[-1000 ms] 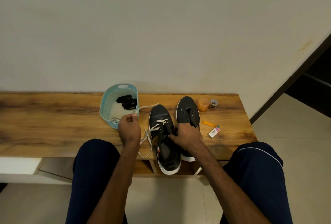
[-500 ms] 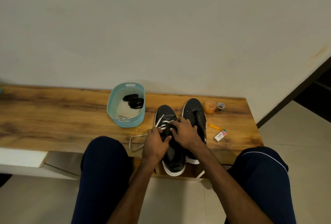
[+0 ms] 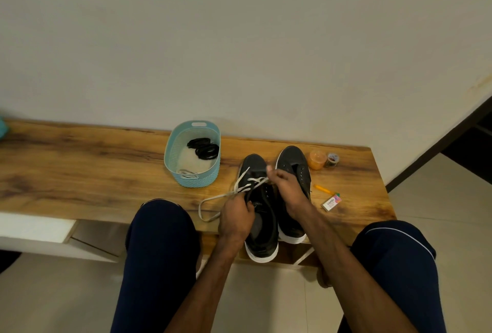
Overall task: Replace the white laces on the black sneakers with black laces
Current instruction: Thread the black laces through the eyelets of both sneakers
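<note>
Hands are gripping the white lace on the laced sneaker: right hand pinching it high, left hand clutching strands lower down

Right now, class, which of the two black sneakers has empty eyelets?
The right sneaker, beside the orange pot: its eyelets are bare. The left sneaker carries the white lace, held by the left hand and right hand.
</note>
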`<state>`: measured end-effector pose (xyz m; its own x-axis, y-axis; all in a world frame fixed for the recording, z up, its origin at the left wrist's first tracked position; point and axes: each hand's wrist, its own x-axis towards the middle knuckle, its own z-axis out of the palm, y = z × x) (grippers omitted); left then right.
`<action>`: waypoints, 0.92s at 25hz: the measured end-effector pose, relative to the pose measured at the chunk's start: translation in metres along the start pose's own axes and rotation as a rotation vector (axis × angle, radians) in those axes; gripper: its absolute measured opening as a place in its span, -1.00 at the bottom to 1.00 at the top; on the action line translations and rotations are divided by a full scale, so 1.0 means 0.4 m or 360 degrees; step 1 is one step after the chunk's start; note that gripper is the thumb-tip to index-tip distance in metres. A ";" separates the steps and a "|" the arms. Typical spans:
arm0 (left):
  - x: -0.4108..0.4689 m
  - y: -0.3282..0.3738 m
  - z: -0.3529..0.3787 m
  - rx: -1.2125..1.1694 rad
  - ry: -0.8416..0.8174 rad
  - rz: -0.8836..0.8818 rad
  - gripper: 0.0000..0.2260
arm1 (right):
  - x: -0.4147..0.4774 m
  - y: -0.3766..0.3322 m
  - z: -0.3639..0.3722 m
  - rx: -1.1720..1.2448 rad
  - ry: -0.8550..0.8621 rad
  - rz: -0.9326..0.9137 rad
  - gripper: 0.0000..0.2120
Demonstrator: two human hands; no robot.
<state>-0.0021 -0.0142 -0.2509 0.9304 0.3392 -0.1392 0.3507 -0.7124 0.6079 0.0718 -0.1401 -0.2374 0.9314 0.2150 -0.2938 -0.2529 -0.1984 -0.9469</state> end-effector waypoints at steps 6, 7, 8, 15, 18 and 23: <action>-0.014 0.001 0.019 0.0121 -0.0062 0.0010 -0.77 | 0.009 0.011 -0.001 -0.1437 -0.0051 -0.0208 -0.71; -0.017 0.001 0.026 0.0131 -0.0056 0.0015 -0.75 | 0.009 0.013 0.003 -0.1445 -0.0085 -0.0194 -0.69; -0.020 0.003 0.031 0.0144 -0.0052 0.0021 -0.74 | 0.008 0.016 0.003 -0.1430 -0.0092 -0.0207 -0.69; -0.014 0.008 0.033 0.0105 -0.0066 0.0010 -0.72 | 0.005 0.039 0.028 -0.1280 -0.0139 -0.0075 -0.77; -0.016 0.010 0.033 0.0115 -0.0052 0.0014 -0.71 | -0.009 0.024 0.036 -0.0910 -0.0007 -0.0107 -0.89; -0.019 0.010 0.039 0.0156 0.0013 -0.0007 -0.72 | -0.026 -0.076 -0.043 0.0652 0.0043 0.0121 -0.83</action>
<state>-0.0062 -0.0292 -0.2594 0.9280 0.3472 -0.1349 0.3638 -0.7674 0.5279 0.0745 -0.1528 -0.2033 0.9111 0.1883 -0.3666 -0.3995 0.1854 -0.8978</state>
